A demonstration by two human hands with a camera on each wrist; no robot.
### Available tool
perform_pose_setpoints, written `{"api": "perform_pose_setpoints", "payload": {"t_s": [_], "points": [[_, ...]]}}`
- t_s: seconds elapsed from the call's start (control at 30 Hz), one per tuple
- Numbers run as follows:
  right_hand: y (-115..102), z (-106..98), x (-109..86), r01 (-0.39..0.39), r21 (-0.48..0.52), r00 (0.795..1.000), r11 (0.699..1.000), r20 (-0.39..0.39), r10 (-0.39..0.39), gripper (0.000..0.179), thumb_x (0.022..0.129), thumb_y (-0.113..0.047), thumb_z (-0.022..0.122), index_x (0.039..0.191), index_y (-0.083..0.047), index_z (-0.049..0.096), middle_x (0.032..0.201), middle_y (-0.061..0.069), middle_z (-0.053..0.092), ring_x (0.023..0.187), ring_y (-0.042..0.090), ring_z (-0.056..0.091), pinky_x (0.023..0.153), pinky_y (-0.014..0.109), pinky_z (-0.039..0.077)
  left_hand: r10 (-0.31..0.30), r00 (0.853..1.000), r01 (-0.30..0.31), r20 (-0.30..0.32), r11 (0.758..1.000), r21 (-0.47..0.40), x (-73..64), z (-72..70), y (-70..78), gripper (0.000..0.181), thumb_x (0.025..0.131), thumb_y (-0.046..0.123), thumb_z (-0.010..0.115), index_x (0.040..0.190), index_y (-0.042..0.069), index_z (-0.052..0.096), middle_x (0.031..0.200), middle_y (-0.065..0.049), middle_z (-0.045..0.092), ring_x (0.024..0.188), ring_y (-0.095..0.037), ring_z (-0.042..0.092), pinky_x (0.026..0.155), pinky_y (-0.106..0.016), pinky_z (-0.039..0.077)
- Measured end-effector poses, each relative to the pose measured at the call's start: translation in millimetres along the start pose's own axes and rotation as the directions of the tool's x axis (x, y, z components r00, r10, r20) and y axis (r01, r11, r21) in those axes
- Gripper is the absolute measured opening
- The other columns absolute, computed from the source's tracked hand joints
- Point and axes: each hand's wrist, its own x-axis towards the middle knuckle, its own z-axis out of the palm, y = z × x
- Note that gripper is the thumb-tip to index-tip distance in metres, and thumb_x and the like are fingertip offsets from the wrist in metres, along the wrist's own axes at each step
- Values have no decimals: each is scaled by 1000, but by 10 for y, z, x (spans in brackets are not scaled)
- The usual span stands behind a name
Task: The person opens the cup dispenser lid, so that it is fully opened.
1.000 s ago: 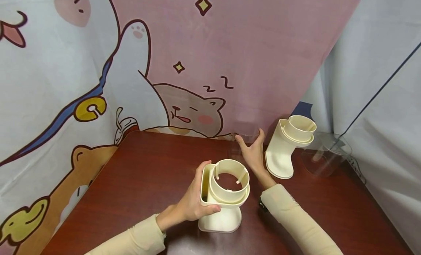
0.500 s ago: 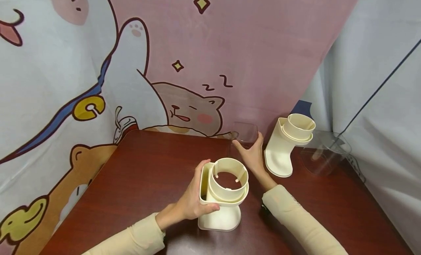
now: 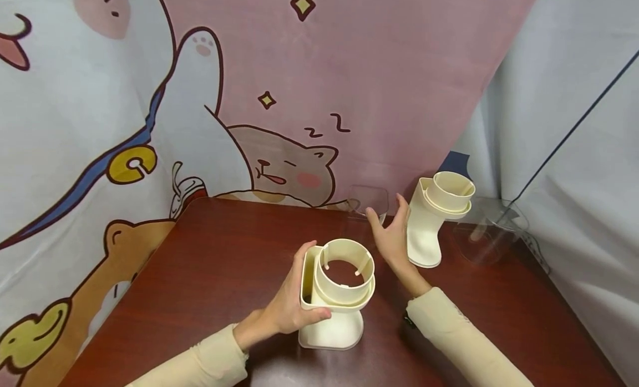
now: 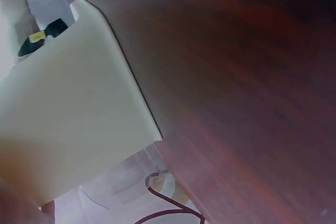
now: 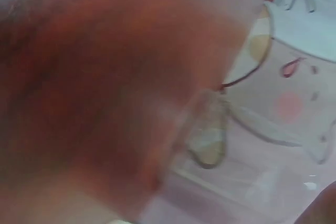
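Note:
My left hand (image 3: 287, 309) grips the side of a cream plastic stand (image 3: 331, 329) with a round, hollow collar on top, its thumb across the front. The stand is upright on the table, and its smooth wall (image 4: 79, 103) fills the left part of the left wrist view. Farther back, my right hand (image 3: 391, 240) has thumb and fingers spread apart, holding nothing. Just left of it stands a clear, squarish container (image 3: 366, 201), see-through against the curtain. In the right wrist view the container (image 5: 241, 182) is blurred, with a bit of finger (image 5: 323, 208) at the lower right corner.
A second cream stand (image 3: 423, 240) of the same shape stands right beside my right hand. Farther right is a clear round container (image 3: 491, 243) near the side curtain (image 3: 574, 171). A printed cartoon curtain (image 3: 399, 87) rises behind the dark red-brown table (image 3: 214, 265).
My right hand has come off the clear container and shifted right, toward the second cream stand. My left hand keeps its grip on the first stand. The head view has drifted slightly.

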Motion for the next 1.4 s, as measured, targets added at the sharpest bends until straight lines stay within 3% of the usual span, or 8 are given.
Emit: {"api": "perform_pose_setpoints", "payload": {"t_s": [0.1,0.23,0.47,0.6,0.87,1.1,1.23,1.4], "points": [[-214,-78,-37,206,101,976,973,45,-212,61,93,-21,68,144,-2,39,150,18,37,144,28,33,120,49,25,21,999,-19,-31,998,54,-4,-33,60,117,80,75,62,156,1,13,148,-12,41,131,-20,45,115,-27,30],[-509,-161,-89,356,267,864,896,273,-424,41,97,-22,59,134,-3,53,145,19,49,138,23,43,117,36,33,55,990,-40,-130,992,119,6,-51,249,102,92,70,46,156,-2,15,162,-15,25,146,-29,31,121,-27,19],[-919,-172,-197,-7,487,526,874,745,-411,75,106,-54,14,146,2,44,150,17,48,140,22,45,117,43,34,-255,956,252,-143,967,-38,1,76,512,59,106,17,32,161,19,9,166,-5,18,151,-23,21,120,-19,14],[-918,-159,-303,-200,494,449,846,814,-369,79,105,-52,6,148,4,42,152,17,46,142,21,43,116,31,33,-273,955,264,-116,961,-87,25,90,470,57,107,13,24,161,16,8,166,-9,17,151,-23,21,118,-14,13],[-911,-156,-558,-112,515,652,850,683,-328,78,106,-49,6,147,7,41,152,23,43,141,11,44,114,21,32,-336,935,323,-115,939,-120,163,-37,277,55,108,23,19,160,5,12,164,-17,24,151,-31,22,116,-11,15],[-952,-70,-898,81,426,874,901,404,-270,58,108,-31,17,149,1,41,148,15,50,133,5,49,110,17,35,-334,941,310,-56,917,-250,346,-178,39,58,107,24,18,159,5,5,164,-20,20,152,-39,16,121,-57,12],[-978,-46,-937,98,396,901,913,354,-251,56,108,-32,19,150,-1,40,152,13,46,135,4,47,111,15,33,-366,926,331,-91,905,-266,362,-190,16,57,107,27,19,159,5,6,163,-19,22,152,-37,18,121,-60,12],[-946,-98,-809,172,425,858,889,378,-347,73,106,-53,17,152,2,33,157,20,35,146,14,33,117,19,24,-438,849,413,-297,899,-146,202,-157,288,53,110,29,25,160,16,12,165,-7,20,153,-27,17,121,-54,15]]}}
